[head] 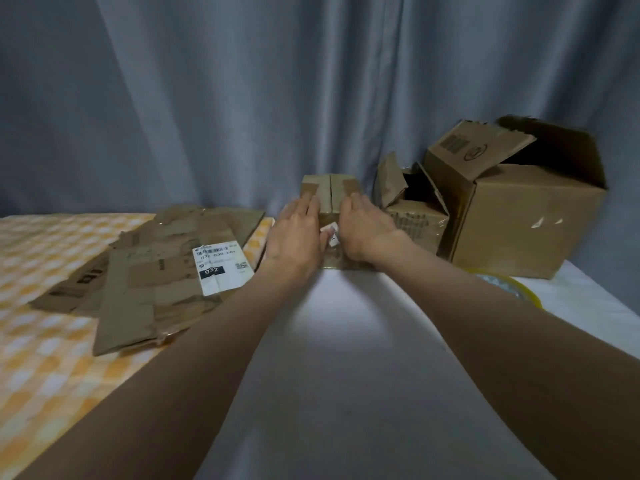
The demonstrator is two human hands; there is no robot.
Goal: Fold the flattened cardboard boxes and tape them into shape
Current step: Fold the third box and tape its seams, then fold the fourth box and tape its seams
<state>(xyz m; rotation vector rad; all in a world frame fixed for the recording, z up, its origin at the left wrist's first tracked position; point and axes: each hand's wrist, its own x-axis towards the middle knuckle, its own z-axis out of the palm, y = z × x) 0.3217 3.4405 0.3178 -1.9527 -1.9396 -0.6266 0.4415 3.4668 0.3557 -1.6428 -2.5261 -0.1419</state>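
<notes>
Both hands are lying flat on the small box (329, 199) standing at the far middle of the white table (346, 358). The left hand (298, 233) is pressing its left flap with straight fingers; the right hand (363, 226) is pressing the right flap likewise. Left of the box, flattened boxes (156, 271) are lying stacked. Right of it, two open boxes (519, 209) are standing, a tape roll (512, 285) near them.

Small brown box (328, 192) sits upright in the middle, top flaps shut with a seam down the center and tape strips near each side. Flattened boxes (156, 271) are piled to its left, top one with a white shipping label. Right of it: a small open box (414, 209) and a bigger open-flapped one (526, 216).
</notes>
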